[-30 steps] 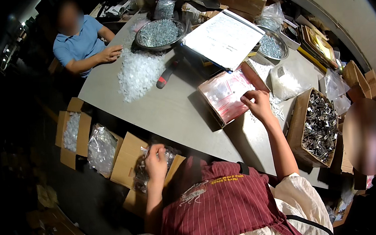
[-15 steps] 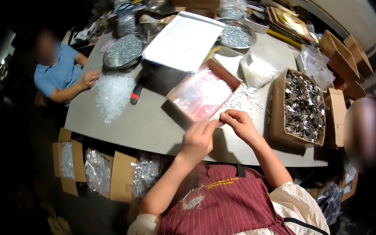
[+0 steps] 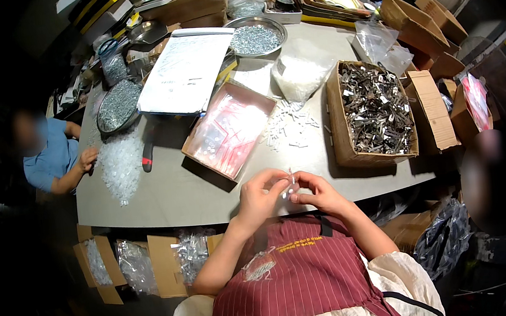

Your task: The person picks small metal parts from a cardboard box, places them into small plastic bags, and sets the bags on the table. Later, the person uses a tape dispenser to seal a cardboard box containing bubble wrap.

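Close in front of my apron, at the table's near edge, my two hands meet around a small clear plastic bag (image 3: pixel 290 192) with a few whitish bits in it. My left hand (image 3: pixel 261 200) pinches it from one side, thumb against fingers. On the other side my right hand (image 3: pixel 322 195) grips it between thumb and curled fingers. Just beyond lies a shallow cardboard box (image 3: pixel 189 147) of clear, red-edged small bags (image 3: pixel 226 133). Small white and grey pieces (image 3: pixel 295 131) are scattered to its right.
A deep carton (image 3: pixel 338 110) of dark metal parts stands at right. Farther back are a bag of white pieces (image 3: pixel 303 74), a metal bowl (image 3: pixel 280 27) and a clipboard (image 3: pixel 186 67). At left, a person's hand (image 3: pixel 87 159) rests by a clear plastic pile (image 3: pixel 121 170). Open cartons (image 3: pixel 167 264) stand below.
My hands have drawn in toward my apron with the small bag, which now shows more between them. The whole view has shifted, so the table's things appear farther left.
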Demonstrator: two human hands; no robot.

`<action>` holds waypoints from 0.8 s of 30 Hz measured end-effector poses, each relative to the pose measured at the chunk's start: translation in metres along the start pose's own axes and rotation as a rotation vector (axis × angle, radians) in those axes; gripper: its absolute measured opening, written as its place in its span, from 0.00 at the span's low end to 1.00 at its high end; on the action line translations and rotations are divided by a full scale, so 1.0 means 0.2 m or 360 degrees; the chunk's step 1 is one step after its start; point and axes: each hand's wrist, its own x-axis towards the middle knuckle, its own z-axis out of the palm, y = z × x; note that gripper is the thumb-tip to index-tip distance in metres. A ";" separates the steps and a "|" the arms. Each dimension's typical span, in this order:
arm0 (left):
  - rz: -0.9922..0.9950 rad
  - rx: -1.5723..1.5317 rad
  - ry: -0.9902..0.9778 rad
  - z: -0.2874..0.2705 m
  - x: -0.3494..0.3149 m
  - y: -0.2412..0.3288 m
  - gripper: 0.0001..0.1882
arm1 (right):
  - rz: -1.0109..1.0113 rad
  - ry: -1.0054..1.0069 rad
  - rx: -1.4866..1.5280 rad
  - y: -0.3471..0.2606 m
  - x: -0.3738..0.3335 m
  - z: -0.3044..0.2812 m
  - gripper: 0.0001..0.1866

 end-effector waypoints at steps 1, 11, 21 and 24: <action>0.0004 -0.0004 -0.0045 0.01 0.01 0.00 0.09 | -0.0175 0.0120 -0.0343 -0.01 0.00 -0.02 0.18; 0.0361 0.0706 -0.0077 0.07 0.01 -0.07 0.16 | -0.0712 -0.0135 -0.1406 -0.15 0.00 -0.15 0.27; 0.0189 0.0794 -0.0121 0.07 -0.02 -0.30 0.15 | -0.0379 -0.0164 -0.1055 0.03 0.25 -0.25 0.26; 0.0095 0.0609 0.0016 0.09 -0.05 -0.27 0.13 | -0.0636 0.0575 -0.1831 0.15 0.42 -0.40 0.18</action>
